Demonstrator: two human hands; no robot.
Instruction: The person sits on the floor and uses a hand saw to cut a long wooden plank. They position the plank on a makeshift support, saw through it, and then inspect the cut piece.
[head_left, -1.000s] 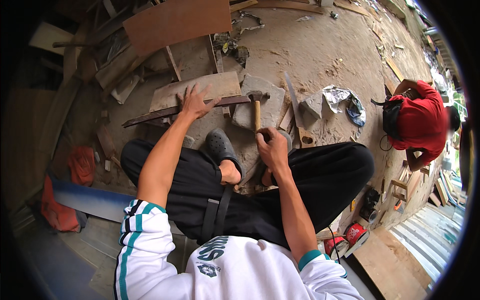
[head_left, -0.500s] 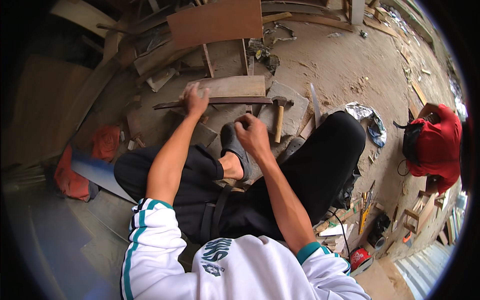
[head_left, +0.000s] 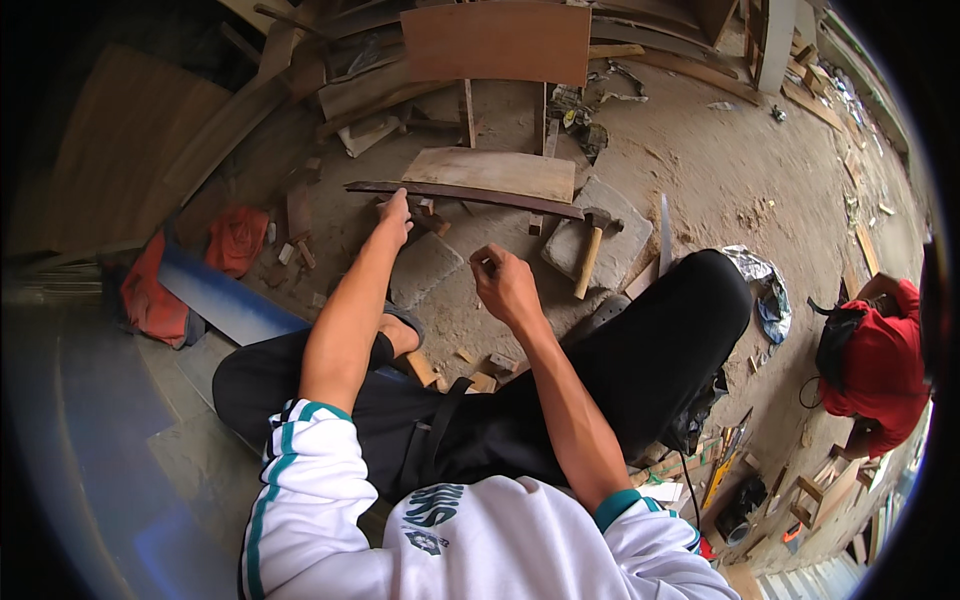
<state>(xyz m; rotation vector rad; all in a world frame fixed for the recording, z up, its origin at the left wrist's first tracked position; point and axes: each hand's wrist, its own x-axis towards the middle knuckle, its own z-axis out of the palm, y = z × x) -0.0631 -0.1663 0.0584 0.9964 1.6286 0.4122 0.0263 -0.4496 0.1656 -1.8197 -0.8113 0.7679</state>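
Observation:
My left hand (head_left: 396, 218) is at the near edge of a long dark wooden strip (head_left: 470, 195), fingers closed on it towards its left end. The strip lies along the front of a pale wooden board (head_left: 490, 170). My right hand (head_left: 505, 285) hovers nearer to me, above the ground, with thumb and fingers curled together; whatever is pinched there, if anything, is too small to make out. A hammer (head_left: 590, 255) with a wooden handle rests on a flat stone slab (head_left: 625, 232), its head close to the strip's right end.
A brown panel on legs (head_left: 495, 42) stands beyond the board. Another stone block (head_left: 425, 268) sits before my left hand. A saw blade (head_left: 666, 235) lies right of the slab. Someone in a red shirt (head_left: 880, 350) bends over at far right. Wood scraps (head_left: 505, 362) lie near my legs.
My left hand has gone from spread over the pale board to closed on the dark strip's edge. My left foot has drawn back towards me. The view has shifted, moving the scene rightward.

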